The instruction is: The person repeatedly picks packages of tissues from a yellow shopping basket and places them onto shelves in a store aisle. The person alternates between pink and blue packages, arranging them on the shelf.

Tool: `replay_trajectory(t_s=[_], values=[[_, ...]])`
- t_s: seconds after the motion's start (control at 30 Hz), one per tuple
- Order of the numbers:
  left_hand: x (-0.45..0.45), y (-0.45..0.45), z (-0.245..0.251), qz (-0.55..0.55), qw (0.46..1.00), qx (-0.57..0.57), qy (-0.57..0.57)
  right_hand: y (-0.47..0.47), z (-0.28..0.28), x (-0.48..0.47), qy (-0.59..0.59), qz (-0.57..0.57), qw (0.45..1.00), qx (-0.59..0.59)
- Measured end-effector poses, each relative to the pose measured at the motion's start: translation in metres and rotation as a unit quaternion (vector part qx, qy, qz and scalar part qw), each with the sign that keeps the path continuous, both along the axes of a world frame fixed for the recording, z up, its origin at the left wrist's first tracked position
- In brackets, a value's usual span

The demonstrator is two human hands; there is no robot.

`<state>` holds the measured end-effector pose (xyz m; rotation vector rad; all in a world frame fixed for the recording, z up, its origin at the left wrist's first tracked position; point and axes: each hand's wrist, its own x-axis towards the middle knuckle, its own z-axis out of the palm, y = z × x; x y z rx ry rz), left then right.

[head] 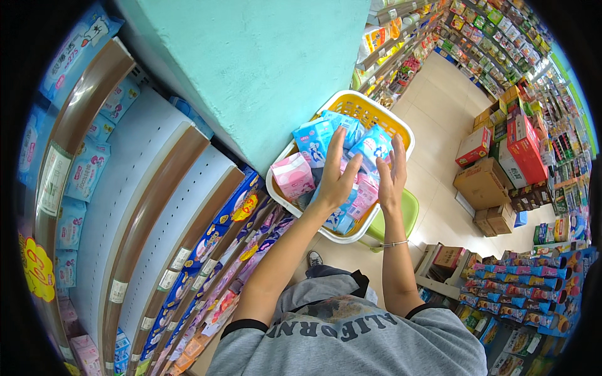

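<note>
Both my hands are over a yellow plastic basket [397,123] with a white rim, fingers spread. My left hand [335,181] is above the packs near the middle, its palm turned toward the other hand. My right hand [391,176] is at the basket's right side, thumb and fingers apart beside a blue sanitary pad pack [371,143]. Neither hand appears to grip anything. More soft blue packs [312,141] and pink packs [292,176] lie piled in the basket. My fingers hide part of the pile.
A green plastic stool [404,214] is under the basket's right side. Left stand store shelves [155,211] with packs and price tags, beside a turquoise pillar [244,70]. Cardboard boxes [484,183] are stacked on the tiled floor at right, near a snack display [517,291].
</note>
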<state>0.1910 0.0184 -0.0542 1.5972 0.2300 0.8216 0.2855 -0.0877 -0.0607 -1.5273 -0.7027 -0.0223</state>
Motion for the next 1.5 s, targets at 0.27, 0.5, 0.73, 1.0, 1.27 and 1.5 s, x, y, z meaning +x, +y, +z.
replay_trajectory(t_s=[0.27,0.5,0.73,1.0,1.27,1.5], values=[[-0.05,0.0,0.023,0.09,0.994,0.021,-0.062,0.018,0.038,-0.041,-0.049,0.057,0.995,0.068],[-0.115,0.002,0.041,0.127,0.987,0.064,-0.071,0.028,0.062,-0.099,-0.056,0.119,0.985,0.109],[-0.181,-0.001,0.059,0.174,0.974,0.092,-0.114,0.036,0.082,-0.159,-0.107,0.167,0.971,0.132],[-0.258,0.001,0.084,0.227,0.946,0.135,-0.187,0.048,0.103,-0.222,-0.159,0.236,0.946,0.158],[-0.324,0.01,0.097,0.315,0.898,0.211,-0.224,0.062,0.126,-0.278,-0.168,0.327,0.909,0.196],[-0.385,-0.006,0.125,0.407,0.878,0.149,-0.204,0.078,0.138,-0.33,-0.205,0.393,0.869,0.222]])
